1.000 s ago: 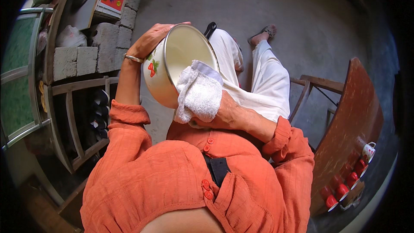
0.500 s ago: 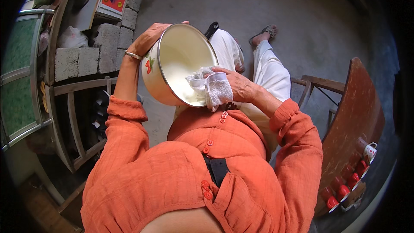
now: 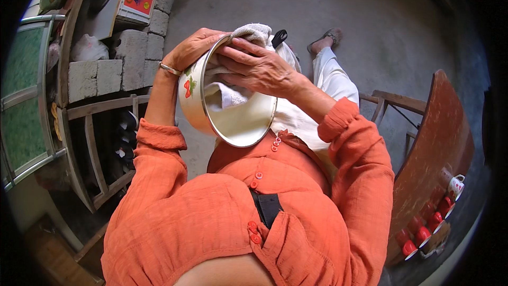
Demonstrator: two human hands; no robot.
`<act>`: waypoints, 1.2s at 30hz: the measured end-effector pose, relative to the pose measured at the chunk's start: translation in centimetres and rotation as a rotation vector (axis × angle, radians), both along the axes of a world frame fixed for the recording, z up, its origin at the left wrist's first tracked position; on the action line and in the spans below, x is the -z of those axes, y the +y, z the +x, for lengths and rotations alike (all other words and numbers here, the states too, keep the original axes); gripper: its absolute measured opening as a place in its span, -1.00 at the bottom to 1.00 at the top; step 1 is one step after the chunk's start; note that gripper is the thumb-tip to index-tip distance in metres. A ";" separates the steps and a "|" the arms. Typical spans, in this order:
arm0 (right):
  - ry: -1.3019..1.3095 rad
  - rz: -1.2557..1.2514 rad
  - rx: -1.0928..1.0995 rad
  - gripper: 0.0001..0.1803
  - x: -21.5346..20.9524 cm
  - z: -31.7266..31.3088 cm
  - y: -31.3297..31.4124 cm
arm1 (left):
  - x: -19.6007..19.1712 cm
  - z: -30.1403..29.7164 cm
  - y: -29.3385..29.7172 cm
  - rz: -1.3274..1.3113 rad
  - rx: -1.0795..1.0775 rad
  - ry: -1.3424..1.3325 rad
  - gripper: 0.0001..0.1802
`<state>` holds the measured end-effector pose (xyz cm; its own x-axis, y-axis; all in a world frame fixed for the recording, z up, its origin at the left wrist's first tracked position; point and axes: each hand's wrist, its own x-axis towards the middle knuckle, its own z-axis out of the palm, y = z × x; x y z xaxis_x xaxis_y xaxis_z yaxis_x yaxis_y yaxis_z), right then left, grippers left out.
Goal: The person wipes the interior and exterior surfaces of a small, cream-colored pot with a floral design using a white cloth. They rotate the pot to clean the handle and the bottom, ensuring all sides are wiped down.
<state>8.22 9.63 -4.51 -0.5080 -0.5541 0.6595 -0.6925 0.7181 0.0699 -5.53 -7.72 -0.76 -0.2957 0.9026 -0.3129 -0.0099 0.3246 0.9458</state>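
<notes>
A cream enamel pot (image 3: 248, 127) with a steel rim and a red flower print is tilted on its side in front of me, its mouth toward me. My left hand (image 3: 198, 47) is closed around its far left side, near the rim. Bunched over the far rim and hanging down inside is a pale cloth (image 3: 227, 95). My right hand (image 3: 259, 66) presses this cloth against the rim, fingers together and curled over the edge. A black handle (image 3: 279, 38) sticks out beyond the pot. Part of the cloth is hidden under my right hand.
To the right stands a brown wooden table (image 3: 439, 127) with several red cups (image 3: 423, 235) and a white mug (image 3: 456, 184). Grey blocks (image 3: 108, 77) with a plastic bag (image 3: 90, 47) are at the left, beside a wooden rack (image 3: 95, 153) and a green-paned cabinet (image 3: 24, 111).
My right hand has moved with the cloth from the near right of the rim to the far rim. The pot has turned and shifted slightly toward me and right.
</notes>
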 end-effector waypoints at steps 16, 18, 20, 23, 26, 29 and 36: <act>-1.590 -0.589 -0.279 -0.68 -1.8 5.3 -5.5 | -0.8 1.9 0.6 0.114 0.026 -0.046 -0.52; -1.489 -0.916 -0.351 -0.70 -3.0 5.7 -5.9 | -1.2 1.9 1.3 0.073 0.076 -0.011 -0.50; -1.111 -1.082 -0.261 -0.69 -3.2 5.8 -6.4 | -1.5 1.9 1.6 0.041 0.104 0.029 -0.50; -0.374 -0.769 -0.009 -0.68 1.5 3.5 -7.3 | -1.6 2.1 2.2 -0.003 0.123 0.083 -0.52; -0.237 -0.290 0.264 -0.80 3.7 2.6 -5.1 | -1.5 2.4 2.8 -0.047 0.114 0.167 -0.55; -0.500 0.009 0.396 -0.79 5.4 4.0 -4.9 | -1.6 2.7 3.0 -0.073 0.041 0.261 -0.58; -0.961 -0.732 -0.151 -0.74 0.2 6.1 -5.0 | -3.7 3.9 3.7 -0.117 0.046 0.221 -0.52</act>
<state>14.29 4.67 -4.70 -0.9240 -0.3047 0.2311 -0.3190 0.2809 -0.9052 -1.67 -4.06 2.96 -0.3284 0.8781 -0.3481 0.2106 0.4273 0.8792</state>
